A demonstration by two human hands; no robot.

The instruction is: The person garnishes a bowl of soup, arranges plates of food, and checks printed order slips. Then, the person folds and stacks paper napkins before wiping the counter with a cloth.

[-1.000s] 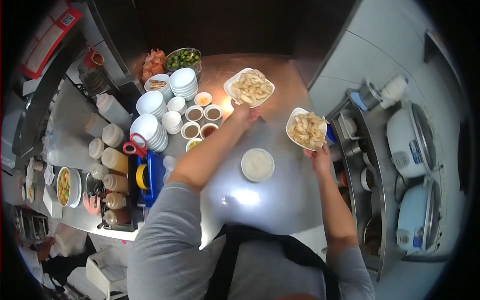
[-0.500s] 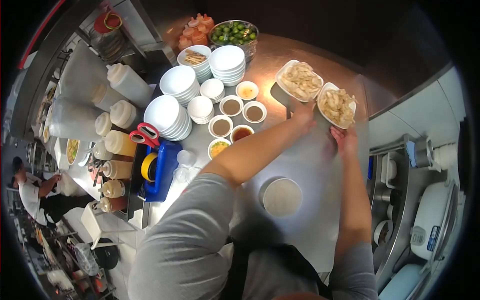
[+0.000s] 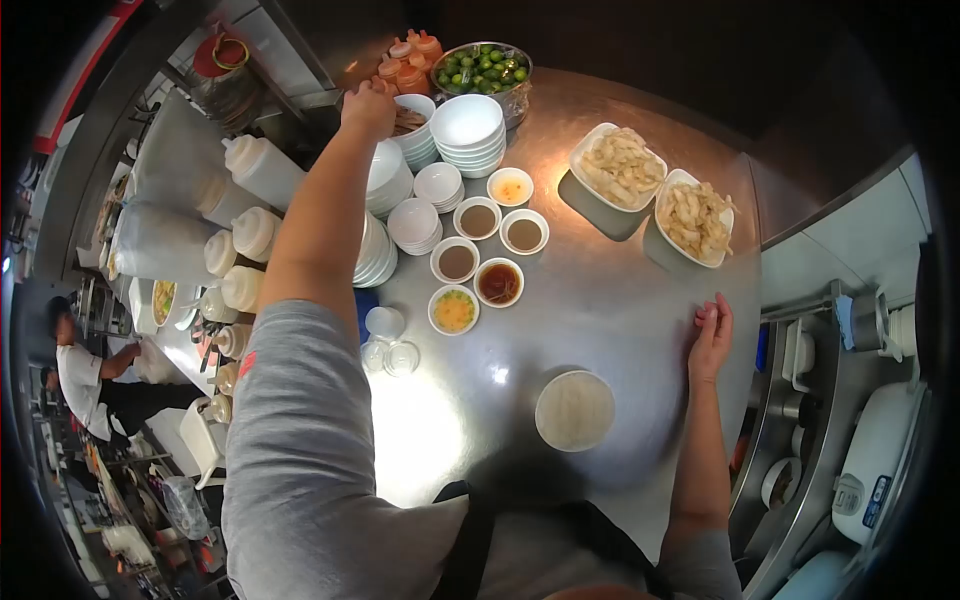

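My left hand (image 3: 368, 110) is stretched to the back left, beside a white bowl of brown strips (image 3: 408, 120) and in front of orange-capped squeeze bottles (image 3: 410, 62). Its fingertips are turned away from view, so what they touch is hidden. My right hand (image 3: 711, 340) hovers at the right edge of the steel table, fingers loosely curled and slightly apart, holding nothing. Beyond it stand two white dishes heaped with pale fried pieces, the left dish (image 3: 618, 168) and the right dish (image 3: 694, 215), close together. A round container with a pale top (image 3: 575, 411) sits near my body.
Small sauce bowls (image 3: 457, 260) are grouped mid-table beside stacked white bowls (image 3: 467, 130). Green citrus fills a metal bowl (image 3: 484, 70) at the back. Clear lids (image 3: 400, 358) lie left. Large squeeze bottles (image 3: 262, 168) line the left side. A co-worker (image 3: 95, 375) stands far left.
Both hands have left the dishes of fried pieces. My left hand has swung to the back left, and my right hand has drawn back toward me.
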